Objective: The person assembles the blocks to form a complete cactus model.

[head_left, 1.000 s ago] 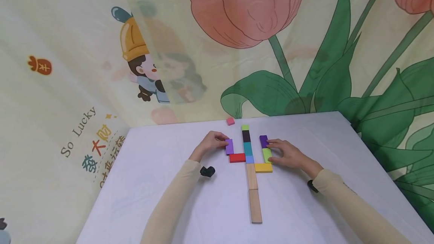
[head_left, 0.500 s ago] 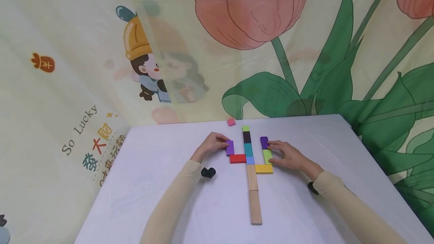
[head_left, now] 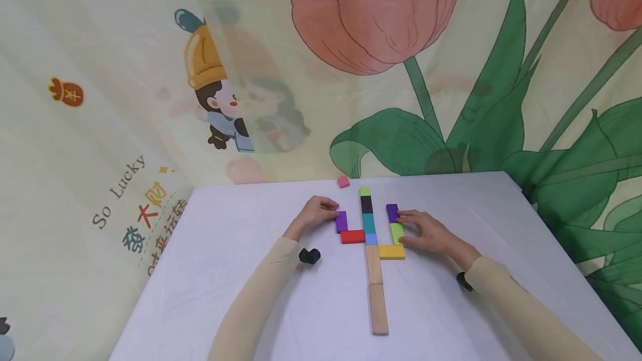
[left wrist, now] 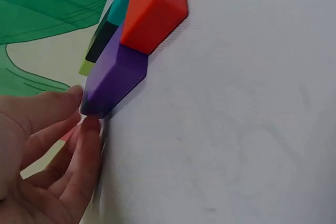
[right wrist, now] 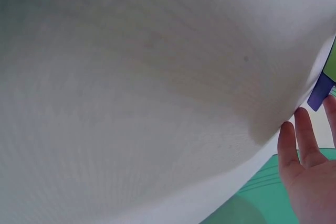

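In the head view, my left hand [head_left: 316, 210] is at the far left corner of a purple block [head_left: 341, 222]. In the left wrist view, thumb and fingertips meet the end of that purple block [left wrist: 118, 74], fingers only slightly bent. The block abuts a red block [head_left: 353, 237]. My right hand [head_left: 427, 230] reaches from the right, fingers extended. One fingertip is at a dark purple block [head_left: 392, 213], the thumb at a light green block [head_left: 397, 233] below it. A yellow block [head_left: 391, 252] lies under the green one. The right wrist view shows the hand [right wrist: 315, 177] only partly.
Between the hands runs a column with green, black, teal [head_left: 368, 223] and blue blocks, then two plain wooden blocks [head_left: 378, 309]. A pink block [head_left: 343, 182] lies at the white table's [head_left: 251, 210] back edge. A black object [head_left: 309, 256] shows by the left wrist.
The purple block has shifted slightly towards the red block, and my left fingertips now sit nearer its far corner. My right hand stays in place. The whole head view has drifted a little.
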Available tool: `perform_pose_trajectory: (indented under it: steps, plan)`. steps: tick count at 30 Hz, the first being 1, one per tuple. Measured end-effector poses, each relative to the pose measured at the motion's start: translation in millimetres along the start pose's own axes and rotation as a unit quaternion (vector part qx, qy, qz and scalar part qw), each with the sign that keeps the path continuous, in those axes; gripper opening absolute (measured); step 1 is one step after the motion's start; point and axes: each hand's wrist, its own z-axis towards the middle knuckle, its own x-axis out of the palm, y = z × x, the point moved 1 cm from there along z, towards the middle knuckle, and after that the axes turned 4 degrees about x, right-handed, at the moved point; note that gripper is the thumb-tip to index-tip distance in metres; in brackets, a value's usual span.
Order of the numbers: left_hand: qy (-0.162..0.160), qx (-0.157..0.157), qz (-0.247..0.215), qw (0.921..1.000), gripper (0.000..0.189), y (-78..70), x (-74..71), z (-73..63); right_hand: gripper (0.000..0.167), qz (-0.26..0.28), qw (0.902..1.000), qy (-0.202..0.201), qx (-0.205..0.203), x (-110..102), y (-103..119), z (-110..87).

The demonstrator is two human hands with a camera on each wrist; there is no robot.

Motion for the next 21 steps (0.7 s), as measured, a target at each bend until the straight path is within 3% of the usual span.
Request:
perform_pose_trajectory:
  steps: [4,9,15,21]
  plan:
    - [-0.065,-0.002,0.014,0.9978,0.023,-4.6,-0.9,12.7,0.056,0.005,1.0000,-0.001,0.001,1,-2,-1.2]
    - [-0.135,-0.011,0.059,0.9891,0.028,-13.1,-0.7,37.8,0.056,0.011,0.9999,-0.004,-0.004,0,0,-1.5]
    - [-0.165,-0.030,0.081,0.9825,0.034,-15.5,4.0,57.6,0.055,0.014,0.9998,-0.008,-0.009,0,1,-0.3]
    - [-0.181,-0.044,0.051,0.9811,0.027,-7.8,15.3,69.5,0.057,0.010,0.9999,0.006,-0.005,-1,0,-1.1]
